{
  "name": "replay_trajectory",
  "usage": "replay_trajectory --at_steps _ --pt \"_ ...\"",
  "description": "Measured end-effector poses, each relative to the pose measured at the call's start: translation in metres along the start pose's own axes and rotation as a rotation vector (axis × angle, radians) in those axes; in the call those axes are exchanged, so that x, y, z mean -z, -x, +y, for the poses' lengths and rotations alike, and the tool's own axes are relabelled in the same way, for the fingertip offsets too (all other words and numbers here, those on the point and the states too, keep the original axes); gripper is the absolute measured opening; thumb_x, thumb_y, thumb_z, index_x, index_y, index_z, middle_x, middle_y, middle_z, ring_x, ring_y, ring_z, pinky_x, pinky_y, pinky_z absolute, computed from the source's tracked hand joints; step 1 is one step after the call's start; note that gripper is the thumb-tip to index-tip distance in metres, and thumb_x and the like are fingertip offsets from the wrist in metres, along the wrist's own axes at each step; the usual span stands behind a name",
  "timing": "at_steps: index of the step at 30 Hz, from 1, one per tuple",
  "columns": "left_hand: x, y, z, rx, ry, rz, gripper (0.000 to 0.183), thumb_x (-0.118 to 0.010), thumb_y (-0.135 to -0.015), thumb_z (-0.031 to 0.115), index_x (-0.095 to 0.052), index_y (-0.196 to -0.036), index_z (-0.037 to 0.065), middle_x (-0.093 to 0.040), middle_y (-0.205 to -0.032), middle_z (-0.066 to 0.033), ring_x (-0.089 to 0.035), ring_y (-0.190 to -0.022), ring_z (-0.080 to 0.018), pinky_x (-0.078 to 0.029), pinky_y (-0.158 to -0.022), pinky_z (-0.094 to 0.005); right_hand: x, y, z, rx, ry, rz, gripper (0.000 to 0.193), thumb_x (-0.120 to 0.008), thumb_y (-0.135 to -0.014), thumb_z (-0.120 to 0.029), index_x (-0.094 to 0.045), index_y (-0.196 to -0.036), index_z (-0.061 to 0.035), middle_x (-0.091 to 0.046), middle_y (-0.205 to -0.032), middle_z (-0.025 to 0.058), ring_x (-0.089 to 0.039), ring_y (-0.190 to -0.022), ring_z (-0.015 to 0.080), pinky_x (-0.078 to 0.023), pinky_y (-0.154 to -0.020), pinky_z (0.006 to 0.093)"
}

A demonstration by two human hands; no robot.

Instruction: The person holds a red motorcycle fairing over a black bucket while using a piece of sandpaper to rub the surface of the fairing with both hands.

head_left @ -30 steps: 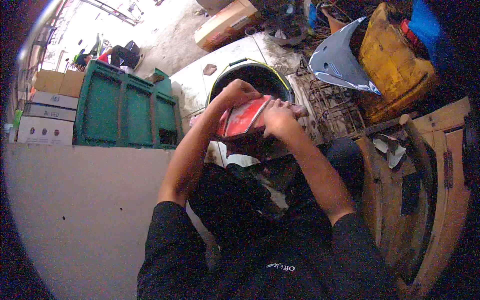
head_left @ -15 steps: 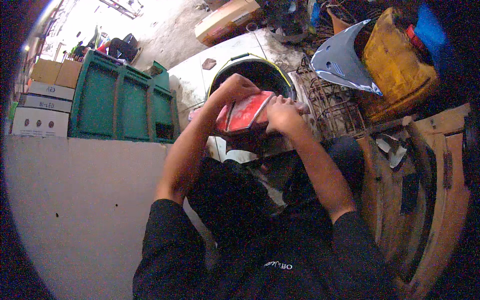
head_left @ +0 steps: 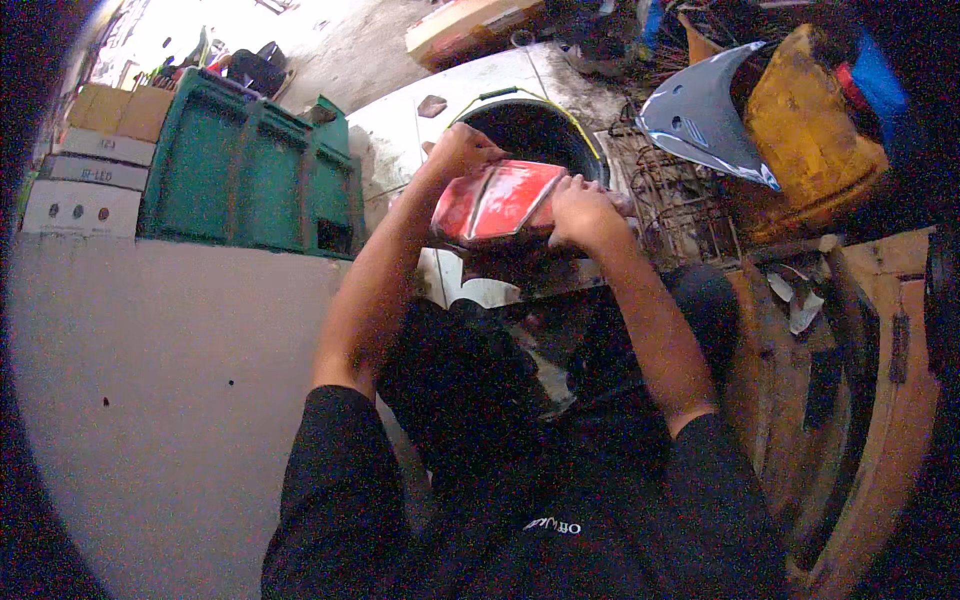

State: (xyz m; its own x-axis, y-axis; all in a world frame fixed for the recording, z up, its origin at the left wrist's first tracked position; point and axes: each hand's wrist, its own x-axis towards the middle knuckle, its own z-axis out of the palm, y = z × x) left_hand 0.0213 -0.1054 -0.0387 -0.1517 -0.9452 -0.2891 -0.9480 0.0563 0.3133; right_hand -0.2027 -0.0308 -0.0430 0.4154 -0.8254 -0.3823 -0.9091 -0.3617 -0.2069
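Observation:
A glossy red panel (head_left: 515,200) with pale-edged facets, shaped like a piece of vehicle bodywork, is held in front of me over the near side of a black bucket (head_left: 525,122). My right hand (head_left: 588,212) grips its right end, fingers curled over the top. At the panel's far left edge is my left hand (head_left: 465,150), its fingers bent and pressed together. Whether anything lies under those fingers is hidden. The bucket has a yellow-green handle (head_left: 562,113) and stands on white tiles.
Right of the bucket lie a rusty wire rack (head_left: 675,190), a grey curved fairing (head_left: 705,125) and a dirty yellow container (head_left: 810,140). A green cabinet (head_left: 215,165) and stacked cartons (head_left: 85,190) stand at left behind a pale surface (head_left: 190,400). Wooden boards (head_left: 890,330) are at right.
My left hand has shifted from above the red panel to its far left edge. The panel's pale, cloudy middle now looks redder and shinier. My right hand keeps its hold.

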Motion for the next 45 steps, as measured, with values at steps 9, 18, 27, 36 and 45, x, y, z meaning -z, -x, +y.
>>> replay_trajectory --at_steps 9,18,27,36,45 --pt "0.031 0.044 0.034 -0.071 0.317 -0.248 0.027 -0.072 -0.086 0.037 -0.077 -0.099 0.014 -0.074 -0.085 -0.0075 -0.063 -0.071 -0.0124 -0.053 -0.071 -0.0322 0.026 0.017 0.0 0.034 0.037 -0.024 0.102 -0.086 -0.059 -0.036 -0.037 -0.133 0.0125 -0.05 -0.132 0.0271 -0.052 -0.121 0.0426 -0.045 -0.102 0.0485" --pt "0.04 0.072 0.04 -0.104 0.367 -0.212 0.035 -0.071 -0.086 0.045 -0.076 -0.103 0.015 -0.074 -0.092 -0.0062 -0.064 -0.08 -0.0133 -0.052 -0.078 -0.0326 0.021 0.012 0.003 0.002 0.021 -0.034 0.095 -0.084 -0.06 -0.035 -0.04 -0.13 0.0119 -0.052 -0.128 0.0261 -0.053 -0.121 0.0405 -0.047 -0.101 0.0453" --pt "0.031 0.087 0.027 0.14 0.644 -0.104 0.035 -0.071 -0.087 0.04 -0.075 -0.104 0.009 -0.073 -0.086 -0.0055 -0.061 -0.075 -0.0097 -0.052 -0.072 -0.0296 0.03 0.013 0.007 0.049 0.032 -0.117 0.101 -0.077 -0.065 -0.035 -0.03 -0.139 0.0144 -0.044 -0.139 0.0294 -0.048 -0.128 0.0379 -0.041 -0.108 0.0427" --pt "0.004 0.091 -0.017 0.031 0.377 0.319 0.02 -0.067 -0.087 0.023 -0.076 -0.097 0.007 -0.072 -0.088 -0.0162 -0.069 -0.074 -0.0263 -0.053 -0.074 -0.0363 0.013 -0.003 0.016 0.394 -0.118 0.024 0.118 -0.084 -0.057 -0.016 -0.015 -0.151 -0.0008 -0.023 -0.152 0.0305 -0.028 -0.141 0.0413 -0.032 -0.114 0.0427" --pt "-0.018 0.118 -0.016 -0.021 0.286 0.334 0.027 -0.067 -0.084 0.025 -0.074 -0.1 0.005 -0.068 -0.096 -0.0214 -0.065 -0.093 -0.0343 -0.051 -0.083 -0.0408 0.009 0.002 -0.002 0.774 -0.302 -0.017 0.12 -0.084 -0.06 -0.055 -0.023 -0.151 -0.0052 -0.023 -0.157 0.0187 -0.024 -0.143 0.0401 -0.022 -0.115 0.0551"
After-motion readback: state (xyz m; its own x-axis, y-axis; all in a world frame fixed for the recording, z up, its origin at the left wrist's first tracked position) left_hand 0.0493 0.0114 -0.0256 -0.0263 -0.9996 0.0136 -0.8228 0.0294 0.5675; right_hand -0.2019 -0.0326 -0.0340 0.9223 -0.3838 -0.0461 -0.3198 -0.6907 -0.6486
